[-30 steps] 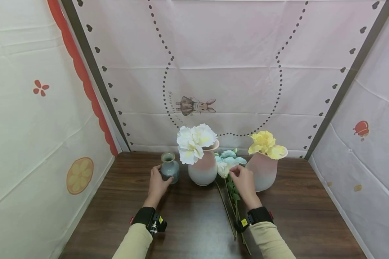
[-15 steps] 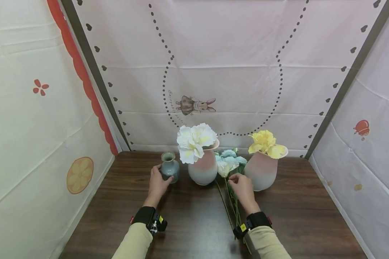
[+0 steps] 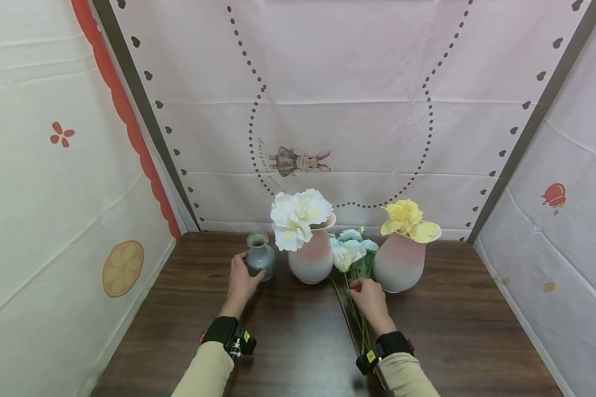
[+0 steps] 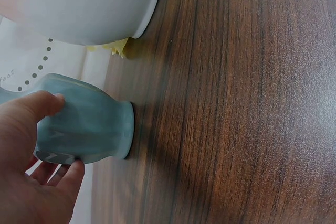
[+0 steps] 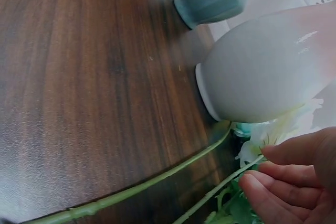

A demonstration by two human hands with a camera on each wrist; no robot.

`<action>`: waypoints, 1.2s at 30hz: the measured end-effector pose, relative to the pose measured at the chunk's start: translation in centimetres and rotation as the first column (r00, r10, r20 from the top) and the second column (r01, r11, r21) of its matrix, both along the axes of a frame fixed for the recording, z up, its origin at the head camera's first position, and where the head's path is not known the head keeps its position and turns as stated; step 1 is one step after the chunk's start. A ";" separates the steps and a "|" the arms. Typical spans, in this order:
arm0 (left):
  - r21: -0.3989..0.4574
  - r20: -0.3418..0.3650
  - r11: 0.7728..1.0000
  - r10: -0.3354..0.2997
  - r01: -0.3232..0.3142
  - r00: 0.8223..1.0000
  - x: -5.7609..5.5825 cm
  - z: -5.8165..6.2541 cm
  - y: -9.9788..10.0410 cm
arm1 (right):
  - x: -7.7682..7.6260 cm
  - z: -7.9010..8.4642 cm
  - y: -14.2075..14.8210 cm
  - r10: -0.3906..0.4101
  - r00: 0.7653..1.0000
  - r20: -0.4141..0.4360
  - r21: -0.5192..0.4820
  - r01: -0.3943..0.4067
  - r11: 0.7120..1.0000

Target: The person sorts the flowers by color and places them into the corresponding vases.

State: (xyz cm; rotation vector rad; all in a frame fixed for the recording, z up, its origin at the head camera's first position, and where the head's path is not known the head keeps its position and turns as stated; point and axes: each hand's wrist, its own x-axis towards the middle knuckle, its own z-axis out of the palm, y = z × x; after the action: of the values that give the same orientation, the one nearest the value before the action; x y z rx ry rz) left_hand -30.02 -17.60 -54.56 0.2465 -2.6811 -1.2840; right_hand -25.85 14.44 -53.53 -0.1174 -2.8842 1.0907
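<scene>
My left hand (image 3: 241, 279) grips a small blue-grey vase (image 3: 261, 262) that stands upright at the left; thumb and fingers wrap its body in the left wrist view. My right hand (image 3: 370, 300) is over the stems of several artificial flowers lying on the table. Its thumb (image 5: 289, 150) and fingers are bent, right at a green stem (image 5: 223, 184), with a gap between the fingertips. The stem leads up to a white flower (image 3: 345, 257). Light-blue flowers (image 3: 351, 238) lie just behind it.
A pink-and-white vase (image 3: 312, 262) holding a large white flower (image 3: 298, 215) stands between the hands. To the right is another pink-and-white vase (image 3: 399, 267) with a yellow flower (image 3: 407, 219). Patterned cloth walls (image 3: 347, 71) enclose the wooden table (image 3: 288, 342).
My right hand has moved down from the white flower's head along the stem, toward me. The left hand keeps its grip on the small vase, unmoved.
</scene>
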 end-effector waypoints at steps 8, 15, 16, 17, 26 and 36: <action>-0.002 0.009 1.000 -0.001 0.001 1.000 0.0 0.0 0.0 | 0.2 -0.5 -0.2 0.013 1.000 0.000 0.086 -0.013 0.996; 0.006 0.002 1.000 -0.001 0.001 1.000 0.1 -0.1 0.0 | 0.6 -1.0 -0.4 0.031 1.000 -0.003 0.187 -0.030 0.982; 0.007 0.002 1.000 -0.001 0.001 1.000 0.1 -0.1 0.0 | 0.6 -1.1 -0.4 0.032 0.999 -0.005 0.194 -0.030 0.981; 0.006 0.000 1.000 -0.002 0.002 1.000 0.1 -0.1 0.0 | 0.6 -1.2 -0.4 0.032 0.999 -0.006 0.200 -0.030 0.979; 0.015 -0.004 1.000 0.003 -0.002 1.000 0.2 0.0 0.0 | 0.6 -1.6 -0.2 0.014 1.000 -0.004 0.098 -0.013 0.995; 0.006 0.010 1.000 0.004 -0.004 1.000 0.2 0.1 0.1 | 0.8 -0.6 0.0 0.000 1.000 -0.008 -0.043 0.000 0.999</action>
State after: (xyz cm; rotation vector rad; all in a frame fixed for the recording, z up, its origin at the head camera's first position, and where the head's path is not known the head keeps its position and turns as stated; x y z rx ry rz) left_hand -29.87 -17.54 -54.49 0.2601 -2.6836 -1.2935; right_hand -25.04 14.43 -54.16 -0.1148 -2.8548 1.1506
